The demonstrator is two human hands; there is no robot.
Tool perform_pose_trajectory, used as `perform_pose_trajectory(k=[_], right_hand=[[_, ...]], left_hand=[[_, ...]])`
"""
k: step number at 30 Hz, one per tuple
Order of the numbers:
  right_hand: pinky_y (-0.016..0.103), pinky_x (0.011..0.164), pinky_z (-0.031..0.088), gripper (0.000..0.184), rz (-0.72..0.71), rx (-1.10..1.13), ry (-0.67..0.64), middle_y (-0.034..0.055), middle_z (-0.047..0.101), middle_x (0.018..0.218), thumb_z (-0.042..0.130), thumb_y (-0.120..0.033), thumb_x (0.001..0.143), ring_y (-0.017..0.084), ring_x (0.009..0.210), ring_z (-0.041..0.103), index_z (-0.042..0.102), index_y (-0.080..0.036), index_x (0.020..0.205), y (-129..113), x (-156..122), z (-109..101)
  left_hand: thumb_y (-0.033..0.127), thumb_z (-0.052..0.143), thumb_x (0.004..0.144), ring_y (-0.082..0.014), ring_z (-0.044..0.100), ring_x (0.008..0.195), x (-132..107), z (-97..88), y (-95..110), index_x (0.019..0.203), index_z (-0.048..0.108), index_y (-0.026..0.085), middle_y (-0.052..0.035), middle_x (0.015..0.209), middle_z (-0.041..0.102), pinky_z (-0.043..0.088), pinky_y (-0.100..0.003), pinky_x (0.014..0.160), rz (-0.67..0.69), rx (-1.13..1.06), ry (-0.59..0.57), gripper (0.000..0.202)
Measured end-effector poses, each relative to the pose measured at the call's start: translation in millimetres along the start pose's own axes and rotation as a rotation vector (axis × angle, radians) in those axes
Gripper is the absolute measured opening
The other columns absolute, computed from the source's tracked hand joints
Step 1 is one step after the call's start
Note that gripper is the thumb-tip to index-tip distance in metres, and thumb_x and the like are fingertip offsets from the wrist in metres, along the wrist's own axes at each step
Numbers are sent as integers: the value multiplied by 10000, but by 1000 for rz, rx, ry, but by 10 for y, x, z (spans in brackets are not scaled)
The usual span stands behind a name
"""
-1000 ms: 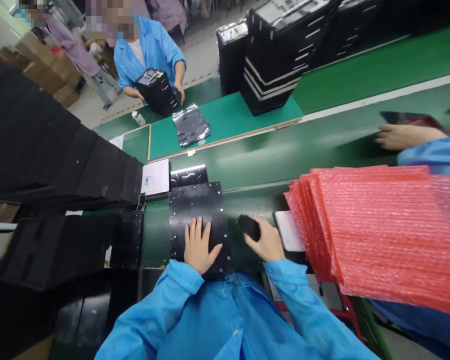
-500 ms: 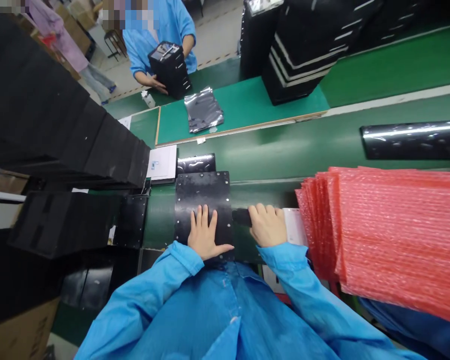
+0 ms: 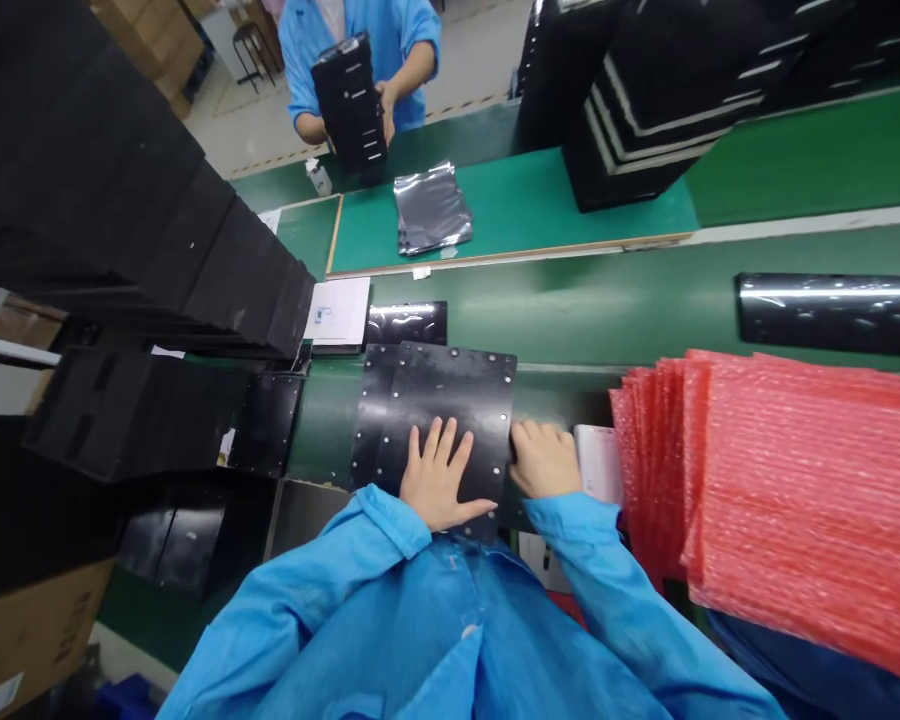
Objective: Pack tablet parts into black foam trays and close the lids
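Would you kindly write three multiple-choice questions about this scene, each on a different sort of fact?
1. Where do the red bubble bags lie?
A) Right of the person's right hand
B) Left of the person's left hand
C) Behind the co-worker

2. What colour is the belt around the black panel?
A) Blue
B) Green
C) White

3. What is the person's left hand doing?
A) Holding a silver bag
B) Lying flat on the black panel
C) Clenched in the air

1: A, the stack fills the view beyond that hand.
2: B, green shows beside the panel.
3: B, its palm rests on the panel, fingers spread.
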State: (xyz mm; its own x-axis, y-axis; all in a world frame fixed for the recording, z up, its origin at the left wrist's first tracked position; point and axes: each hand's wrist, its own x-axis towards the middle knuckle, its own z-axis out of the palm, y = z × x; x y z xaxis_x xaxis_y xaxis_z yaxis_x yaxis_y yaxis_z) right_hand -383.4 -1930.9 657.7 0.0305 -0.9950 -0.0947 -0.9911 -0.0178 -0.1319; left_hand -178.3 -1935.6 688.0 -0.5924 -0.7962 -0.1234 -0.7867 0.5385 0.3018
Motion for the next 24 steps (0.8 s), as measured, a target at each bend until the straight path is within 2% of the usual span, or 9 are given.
perform_pose_trajectory(k=[4, 9, 11, 13, 17, 20, 24], right_hand=[[329, 647, 225, 336, 150, 4, 55, 108, 610, 888, 554, -169, 726, 268, 820, 491, 593, -155, 1059, 6, -80, 22], [341, 661, 229, 212, 33, -10, 1, 113, 593, 853, 534, -136, 730, 255, 815, 484, 607, -151, 929, -290, 37, -227], [343, 661, 225, 220, 4, -24, -12, 114, 596, 859, 525, -133, 738, 254, 812, 482, 611, -154, 940, -314, 86, -300], [341, 658, 222, 298, -5, -29, -3, 110, 599, 874, 535, -145, 734, 254, 809, 478, 609, -156, 1023, -213, 86, -300], [340, 655, 221, 408, 39, -50, 12, 112, 591, 878, 559, -176, 728, 256, 806, 468, 589, -150, 1134, 22, 29, -166], [345, 668, 230, 415, -42, -45, -21, 114, 598, 893, 564, -186, 728, 267, 837, 473, 594, -178, 1142, -69, 55, -126], [350, 681, 259, 411, -104, -35, -46, 129, 616, 892, 563, -185, 710, 274, 844, 497, 612, -162, 1117, -302, 170, -219]], left_hand=[[678, 569, 743, -388, 149, 1434, 3, 9, -16, 1453, 353, 168, -168, 1541, 258, 65, -623, 1136, 0, -28, 7, 900], [746, 552, 700, -406, 104, 1437, 15, -8, -46, 1460, 334, 137, -193, 1547, 221, 27, -639, 1125, -3, -6, -51, 997], [767, 558, 674, -419, 98, 1435, 22, -14, -61, 1454, 341, 122, -209, 1543, 219, 16, -644, 1121, -17, -11, -49, 1035], [766, 564, 670, -422, 98, 1434, 24, -11, -67, 1452, 346, 121, -209, 1542, 224, 17, -643, 1121, -27, -28, -27, 1037], [753, 560, 686, -403, 92, 1440, 7, -13, -73, 1461, 332, 143, -185, 1551, 214, 24, -627, 1131, -32, -33, -12, 1012], [752, 568, 678, -409, 67, 1441, -5, -33, -99, 1463, 317, 121, -198, 1553, 193, 13, -638, 1124, -37, -11, -38, 1038], [775, 591, 619, -449, 16, 1430, 42, -10, -43, 1448, 311, 46, -262, 1538, 173, 11, -674, 1102, -74, -29, -53, 1139]])
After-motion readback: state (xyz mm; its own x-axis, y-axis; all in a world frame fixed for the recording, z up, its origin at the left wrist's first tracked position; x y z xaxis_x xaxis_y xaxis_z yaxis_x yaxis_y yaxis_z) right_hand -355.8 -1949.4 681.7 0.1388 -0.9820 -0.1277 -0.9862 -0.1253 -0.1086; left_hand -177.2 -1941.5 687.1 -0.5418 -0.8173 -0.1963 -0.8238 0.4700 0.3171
